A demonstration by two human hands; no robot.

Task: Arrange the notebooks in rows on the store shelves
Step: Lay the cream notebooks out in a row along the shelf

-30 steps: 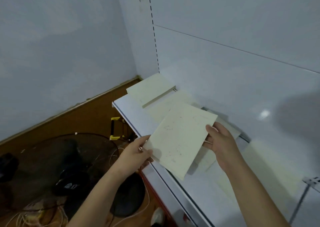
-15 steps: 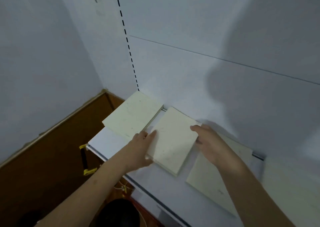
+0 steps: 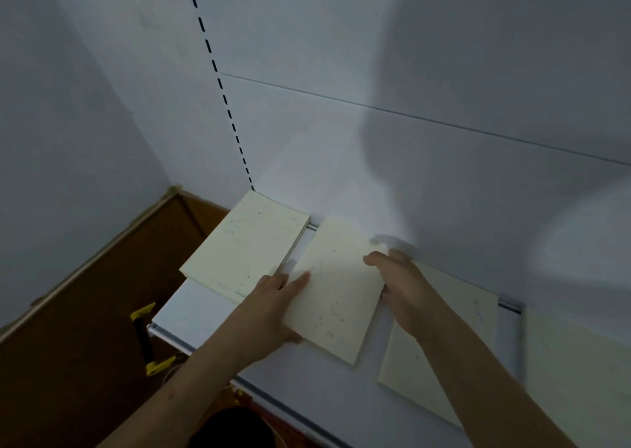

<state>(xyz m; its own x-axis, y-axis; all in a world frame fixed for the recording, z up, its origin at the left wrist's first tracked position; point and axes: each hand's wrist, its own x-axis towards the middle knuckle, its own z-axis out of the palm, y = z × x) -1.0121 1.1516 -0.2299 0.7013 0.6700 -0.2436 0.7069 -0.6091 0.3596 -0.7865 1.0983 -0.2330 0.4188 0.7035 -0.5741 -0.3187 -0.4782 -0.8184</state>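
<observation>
White store shelf (image 3: 211,314) against a pale back panel. Left hand (image 3: 273,306) and right hand (image 3: 406,285) grip the middle notebook (image 3: 336,292) by its side edges, between two neighbours; uneven pushing could skew the row.

This is looking like a shop: a white metal shelf (image 3: 211,314) is hanging from a slotted upright (image 3: 218,82).

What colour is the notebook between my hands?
Pale cream notebook with faint dark specks, head view.

Three cream notebooks (image 3: 336,288) lie flat along the shelf (image 3: 191,314).
</observation>
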